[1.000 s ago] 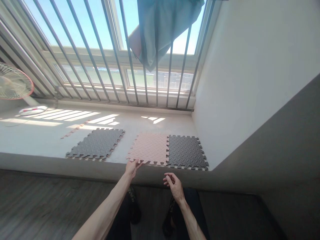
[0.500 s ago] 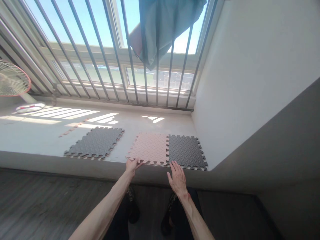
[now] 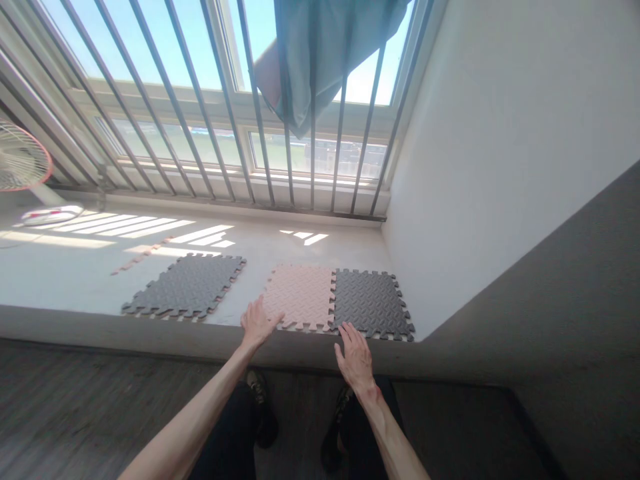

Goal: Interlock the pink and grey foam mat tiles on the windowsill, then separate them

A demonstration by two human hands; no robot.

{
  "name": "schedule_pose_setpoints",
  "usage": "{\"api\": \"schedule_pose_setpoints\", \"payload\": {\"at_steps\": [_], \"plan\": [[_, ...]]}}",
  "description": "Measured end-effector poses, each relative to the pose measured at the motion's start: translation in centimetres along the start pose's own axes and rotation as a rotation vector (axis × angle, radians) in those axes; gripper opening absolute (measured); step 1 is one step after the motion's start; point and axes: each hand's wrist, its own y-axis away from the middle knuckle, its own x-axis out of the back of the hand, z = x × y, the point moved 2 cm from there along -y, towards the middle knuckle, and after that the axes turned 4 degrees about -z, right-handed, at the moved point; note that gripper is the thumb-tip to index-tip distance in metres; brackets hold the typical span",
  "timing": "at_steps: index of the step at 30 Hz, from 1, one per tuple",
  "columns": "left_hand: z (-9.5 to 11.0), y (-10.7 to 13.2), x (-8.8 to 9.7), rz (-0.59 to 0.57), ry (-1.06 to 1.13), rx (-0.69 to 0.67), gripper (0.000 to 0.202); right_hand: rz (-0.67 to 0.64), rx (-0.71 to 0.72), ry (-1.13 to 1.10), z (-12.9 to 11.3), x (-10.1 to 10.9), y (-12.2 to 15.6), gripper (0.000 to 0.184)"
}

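Note:
A pink foam mat tile [image 3: 301,297] lies flat on the white window ledge. Its right side meets a dark grey foam mat tile [image 3: 370,301], and their toothed edges join. My left hand [image 3: 259,321] rests open over the pink tile's front left corner, fingers spread. At the front edge of the dark tile, near the seam, my right hand [image 3: 355,353] has its fingertips on or just by the tile; the fingers are stretched out and hold nothing. Another dark grey tile [image 3: 190,285] lies apart to the left, with pinkish edges showing beneath it.
A pink toothed edge strip [image 3: 145,255] lies on the ledge [image 3: 65,280] at the left. Further left stands a fan [image 3: 23,160]. Metal bars [image 3: 313,160] run across the window, with a hanging cloth [image 3: 305,67] beyond them. A white wall [image 3: 480,153] bounds the right side.
My left hand has gone from gripping the pink tile's front edge to lying open on its left corner, slightly up and left. My right hand has hardly moved.

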Motion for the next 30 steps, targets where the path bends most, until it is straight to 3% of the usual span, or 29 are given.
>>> {"api": "schedule_pose_setpoints", "payload": {"at_steps": [3,5,10,16,18,20,23,25,27,30], "plan": [[-0.3,0.0,-0.9,-0.077,-0.039,-0.118,0.092,-0.008,-0.004,0.000,0.2,-0.1,0.0,0.049],[-0.4,0.4,-1.2,-0.067,-0.064,-0.145,0.092,-0.009,-0.001,-0.001,0.3,-0.1,-0.1,0.048],[-1.3,0.5,-1.1,-0.057,-0.114,0.044,0.108,-0.006,0.009,-0.011,0.5,0.1,-0.3,0.048],[-1.9,1.0,-0.2,-0.091,-0.107,0.053,0.103,0.017,-0.001,-0.028,0.3,0.0,-0.4,0.046],[-0.8,1.6,0.3,-0.036,-0.092,0.001,0.099,0.011,-0.003,-0.028,0.2,0.0,-0.3,0.047],[1.4,2.3,0.6,-0.024,-0.052,-0.176,0.087,0.008,-0.005,-0.025,0.3,0.0,-0.2,0.048],[5.8,3.7,-0.1,-0.254,0.079,-0.549,0.077,0.006,0.003,-0.017,0.4,0.0,-0.1,0.049],[8.3,4.7,-1.2,-0.432,0.184,-0.699,0.081,-0.002,0.008,-0.008,0.4,0.1,-0.2,0.049],[9.7,5.6,-2.3,-0.503,0.282,-0.709,0.084,-0.014,0.012,0.000,0.4,0.2,-0.2,0.049],[10.3,6.9,-3.9,-0.471,0.356,-0.621,0.080,-0.018,0.016,0.013,0.2,0.4,-0.2,0.048]]}}
